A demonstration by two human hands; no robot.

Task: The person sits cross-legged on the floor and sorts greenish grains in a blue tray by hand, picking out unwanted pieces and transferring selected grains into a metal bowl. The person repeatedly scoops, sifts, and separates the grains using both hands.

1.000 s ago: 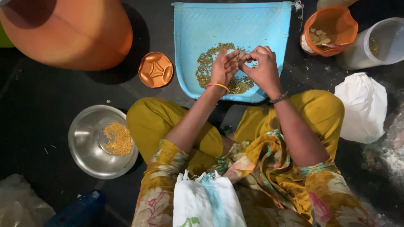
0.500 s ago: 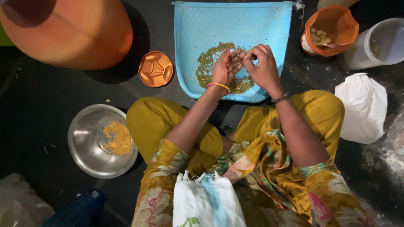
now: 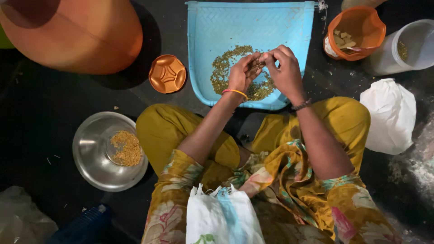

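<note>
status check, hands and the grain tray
Left hand and right hand fingertips together, pinching above grain pile. Pile on blue tray. Nothing blocking.

The person wears mustard-yellow trousers [image 3: 167,131] and a yellow floral-print tunic with short patterned sleeves [image 3: 348,199]. An orange bangle [image 3: 233,92] circles the left wrist; a dark beaded bracelet [image 3: 300,106] circles the right wrist.

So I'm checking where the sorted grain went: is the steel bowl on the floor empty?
No, the steel bowl holds a small heap of yellow grain on its bottom, left of the person's knee.
</note>
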